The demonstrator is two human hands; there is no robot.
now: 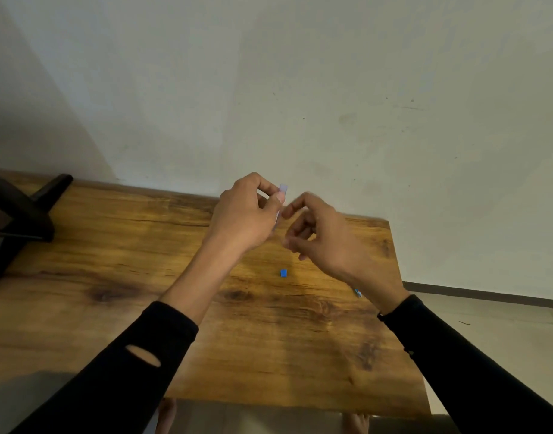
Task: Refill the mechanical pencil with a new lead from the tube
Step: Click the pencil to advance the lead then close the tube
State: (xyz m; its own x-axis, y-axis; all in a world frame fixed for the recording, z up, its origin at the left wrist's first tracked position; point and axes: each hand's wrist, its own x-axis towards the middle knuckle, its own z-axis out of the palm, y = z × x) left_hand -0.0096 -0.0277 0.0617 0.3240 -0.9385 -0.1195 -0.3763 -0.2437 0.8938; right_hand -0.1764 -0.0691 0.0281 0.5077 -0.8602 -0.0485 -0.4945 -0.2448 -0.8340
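Observation:
My left hand (244,214) is raised above the wooden table (143,277) and grips a small pale translucent lead tube (283,188) between thumb and fingers, with its top end sticking up. My right hand (325,239) is close beside it. Its thumb and forefinger are pinched together at the tube's lower part, and anything as thin as a lead between them is too small to see. A small blue cap (283,272) lies on the table below both hands. A blue tip of the mechanical pencil (358,292) shows on the table, mostly hidden behind my right wrist.
A black stand or chair part (25,214) sits at the table's far left corner. A pale wall rises right behind the table. The table's right edge (403,308) drops to a tiled floor. Bare feet show under the near edge.

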